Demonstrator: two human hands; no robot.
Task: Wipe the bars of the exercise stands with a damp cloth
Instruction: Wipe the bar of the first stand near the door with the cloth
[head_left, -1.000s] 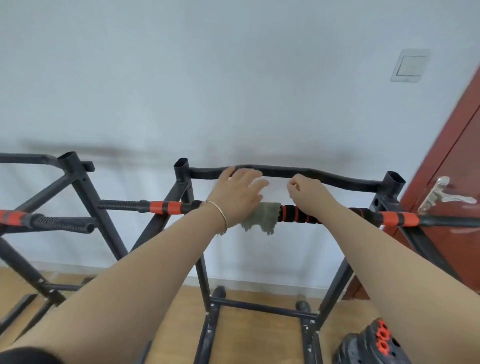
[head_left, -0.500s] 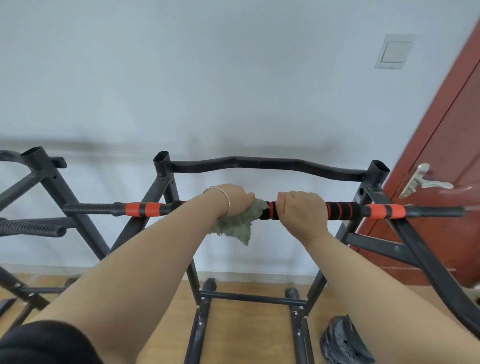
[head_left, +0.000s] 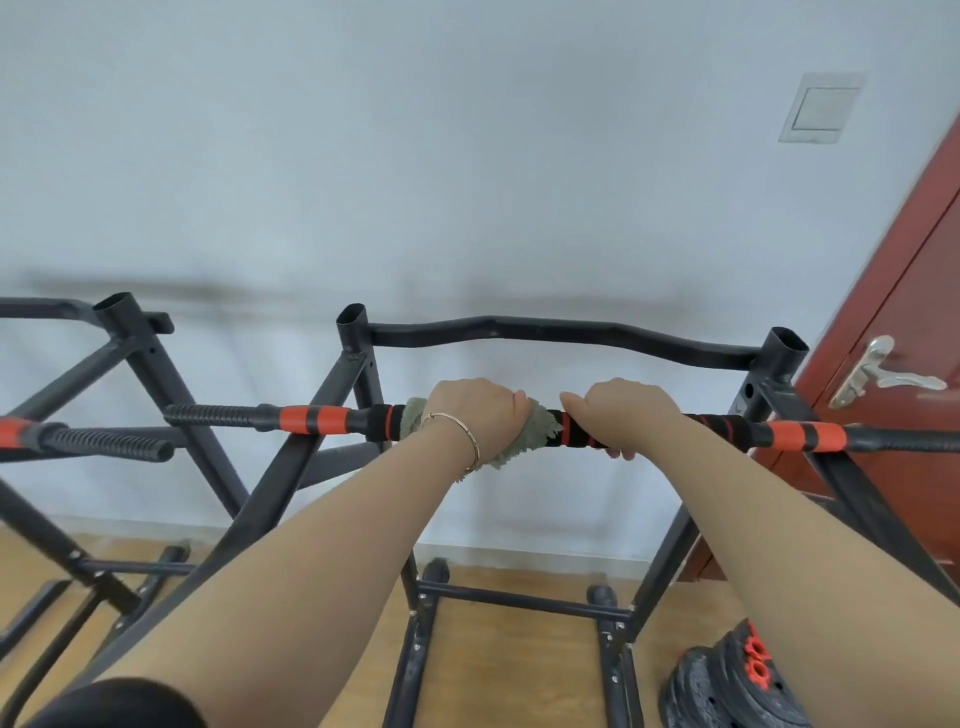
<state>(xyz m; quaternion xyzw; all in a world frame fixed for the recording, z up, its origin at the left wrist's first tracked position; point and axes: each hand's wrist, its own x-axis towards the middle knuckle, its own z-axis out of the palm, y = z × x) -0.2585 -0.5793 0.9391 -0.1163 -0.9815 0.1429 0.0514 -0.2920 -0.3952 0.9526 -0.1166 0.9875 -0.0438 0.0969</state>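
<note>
While beside the stand (head_left: 571, 328), weight plates (head_left: 727, 680).

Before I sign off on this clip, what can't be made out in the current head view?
Head view only:
The cloth: mostly covered by the left hand; dampness cannot be told.
The padded bar: partly hidden under the right hand; its right end leaves the frame's right edge.
The second stand: cut off by the left edge.
The dark object at bottom right: cut by the bottom edge, kind unclear.
</note>
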